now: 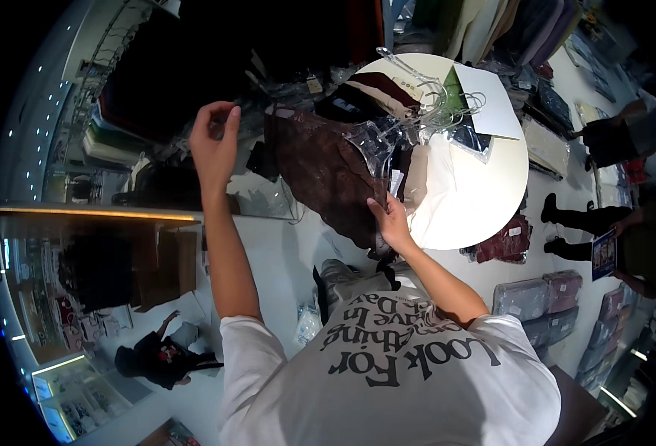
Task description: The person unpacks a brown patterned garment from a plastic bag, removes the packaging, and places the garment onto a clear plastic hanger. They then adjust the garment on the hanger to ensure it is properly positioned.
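A dark brown garment (320, 167), seemingly under clear plastic film, hangs in front of me at the near left side of a round white table. My right hand (393, 221) grips its lower right edge, thumb on top. Raised to the left of the garment, my left hand (215, 137) has its fingers curled round to the thumb in a pinch; anything thin between the tips is too small to make out. Clear plastic hangers (432, 97) lie tangled on the white table (495, 201), beside folded dark and cream clothes (432, 178).
A white sheet (495, 100) lies on the table's far side. Bagged garments (502, 239) are stacked low by the table, with more in rows (540, 297) on the right. Dark clothes hang at the far left. Other people stand at right (632, 238) and lower left (166, 357).
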Demonstrator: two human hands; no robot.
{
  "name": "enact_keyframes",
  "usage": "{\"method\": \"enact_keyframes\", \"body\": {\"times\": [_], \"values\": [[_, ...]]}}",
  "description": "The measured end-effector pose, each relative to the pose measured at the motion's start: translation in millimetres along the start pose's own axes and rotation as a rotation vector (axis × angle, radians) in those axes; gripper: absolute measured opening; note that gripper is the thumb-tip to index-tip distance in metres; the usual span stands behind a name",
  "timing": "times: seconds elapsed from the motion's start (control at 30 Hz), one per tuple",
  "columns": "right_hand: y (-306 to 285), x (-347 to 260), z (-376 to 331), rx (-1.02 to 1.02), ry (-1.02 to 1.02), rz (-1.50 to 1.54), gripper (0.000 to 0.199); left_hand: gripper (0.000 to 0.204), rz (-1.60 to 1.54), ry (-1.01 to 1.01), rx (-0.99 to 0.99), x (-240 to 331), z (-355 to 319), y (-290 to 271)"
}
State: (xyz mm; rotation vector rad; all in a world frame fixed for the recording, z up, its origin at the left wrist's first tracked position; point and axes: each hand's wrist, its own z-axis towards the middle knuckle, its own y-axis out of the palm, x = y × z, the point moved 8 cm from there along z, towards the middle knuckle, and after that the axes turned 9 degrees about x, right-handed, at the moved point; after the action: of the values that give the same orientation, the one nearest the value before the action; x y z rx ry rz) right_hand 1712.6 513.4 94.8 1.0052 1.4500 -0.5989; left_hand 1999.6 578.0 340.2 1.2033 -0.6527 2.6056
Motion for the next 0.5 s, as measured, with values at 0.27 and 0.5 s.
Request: {"method": "enact_keyframes", "body": {"times": [0.27, 0.5], "values": [[8.3, 9.4, 62.6, 0.251, -0.072, -0.007, 0.024, 0.038, -0.352, 0.917, -0.559, 233.0, -30.2, -60.2], [19.1, -8.6, 92.5, 0.412, -0.214, -0.021, 0.022, 0.056, -0.610, 1.116, -0.723, 216.2, 28.1, -84.8]]}}
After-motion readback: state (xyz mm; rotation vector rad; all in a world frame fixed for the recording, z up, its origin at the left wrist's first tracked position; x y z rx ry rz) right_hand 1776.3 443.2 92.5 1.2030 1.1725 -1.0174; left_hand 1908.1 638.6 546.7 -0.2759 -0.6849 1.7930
